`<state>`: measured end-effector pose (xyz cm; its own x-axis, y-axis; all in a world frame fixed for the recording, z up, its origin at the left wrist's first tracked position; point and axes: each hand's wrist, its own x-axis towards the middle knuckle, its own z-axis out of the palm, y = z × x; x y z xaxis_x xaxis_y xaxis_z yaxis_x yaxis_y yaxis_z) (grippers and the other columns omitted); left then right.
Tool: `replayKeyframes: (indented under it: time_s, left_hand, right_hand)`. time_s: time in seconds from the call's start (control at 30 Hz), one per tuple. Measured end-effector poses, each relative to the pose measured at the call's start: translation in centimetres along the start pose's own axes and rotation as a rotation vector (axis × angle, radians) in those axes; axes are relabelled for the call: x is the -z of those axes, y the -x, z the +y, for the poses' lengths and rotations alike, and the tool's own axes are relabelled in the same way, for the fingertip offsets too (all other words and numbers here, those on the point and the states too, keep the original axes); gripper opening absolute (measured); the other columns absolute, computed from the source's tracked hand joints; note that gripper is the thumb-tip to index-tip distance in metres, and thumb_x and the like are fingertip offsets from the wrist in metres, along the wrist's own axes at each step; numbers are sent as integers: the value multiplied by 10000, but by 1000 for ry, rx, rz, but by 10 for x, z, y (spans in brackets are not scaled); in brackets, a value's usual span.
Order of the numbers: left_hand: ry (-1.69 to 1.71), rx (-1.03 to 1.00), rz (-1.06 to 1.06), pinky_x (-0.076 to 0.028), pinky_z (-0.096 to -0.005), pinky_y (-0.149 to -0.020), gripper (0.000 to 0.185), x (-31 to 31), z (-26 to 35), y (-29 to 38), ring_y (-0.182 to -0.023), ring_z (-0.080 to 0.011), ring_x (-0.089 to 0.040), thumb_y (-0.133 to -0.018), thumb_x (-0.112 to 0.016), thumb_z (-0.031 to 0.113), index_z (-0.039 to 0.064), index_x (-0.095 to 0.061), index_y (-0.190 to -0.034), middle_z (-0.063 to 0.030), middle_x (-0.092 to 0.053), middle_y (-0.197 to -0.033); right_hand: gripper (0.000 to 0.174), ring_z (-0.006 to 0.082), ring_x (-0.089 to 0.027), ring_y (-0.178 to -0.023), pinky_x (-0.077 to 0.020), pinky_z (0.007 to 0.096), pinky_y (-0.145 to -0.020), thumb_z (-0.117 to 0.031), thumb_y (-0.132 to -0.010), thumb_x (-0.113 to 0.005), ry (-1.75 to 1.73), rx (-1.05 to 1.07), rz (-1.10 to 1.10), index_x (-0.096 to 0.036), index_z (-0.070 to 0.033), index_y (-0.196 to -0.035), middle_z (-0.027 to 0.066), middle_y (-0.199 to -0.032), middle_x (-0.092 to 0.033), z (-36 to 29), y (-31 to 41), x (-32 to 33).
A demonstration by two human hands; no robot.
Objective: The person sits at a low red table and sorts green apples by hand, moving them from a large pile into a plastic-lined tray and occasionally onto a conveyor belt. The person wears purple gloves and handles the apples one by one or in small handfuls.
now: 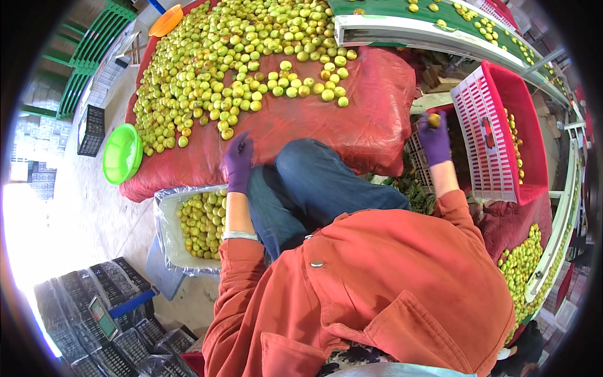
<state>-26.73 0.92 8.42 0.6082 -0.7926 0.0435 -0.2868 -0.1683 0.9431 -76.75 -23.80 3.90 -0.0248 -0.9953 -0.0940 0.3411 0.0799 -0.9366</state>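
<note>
My right hand [434, 136], in a purple glove, is raised on the right beside a white and pink plastic crate [487, 134]. It holds a brownish jujube-like fruit [434, 119] at the fingers. My left hand [239, 162], gloved in purple too, is by my knee at the front edge of the red sheet [301, 118]; whether anything is in its fingers cannot be told. Round green and yellow fruits [235, 70] are heaped on the sheet beyond. Below my left hand stands a plastic-lined crate [172, 235] with similar fruit in it.
A green conveyor belt [386, 7] with a white frame carries fruit at the top right. A green basin [122, 154] and an orange basin [166, 20] are at the left. Black crates [127, 282] are stacked lower left. More fruit [520, 264] lies at the right, near a person's arm.
</note>
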Motion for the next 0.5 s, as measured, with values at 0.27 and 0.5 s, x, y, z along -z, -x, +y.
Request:
replayKeyframes:
  time_s: [0.27,0.5]
  left_hand:
    - [337,202,193,-547,-255,-679,320,13,-15,-4,-741,-109,-617,-927,-652,125,3,-648,-1223,-36,-654,-908]
    - [491,202,314,-521,-273,-659,321,23,-30,-2,-754,-127,-627,-920,-684,127,-12,-638,-1206,-51,-663,-941]
  right_hand:
    - [592,239,-613,-955,-579,383,-829,-317,-988,-593,75,-435,-358,-369,-119,-1500,136,-1381,-522,-16,7,-98]
    - [977,256,-624,-842,-604,387,-599,-394,-808,-802,548,-549,-457,-215,-178,-1559,138,-1325,-500,73,-24,-259]
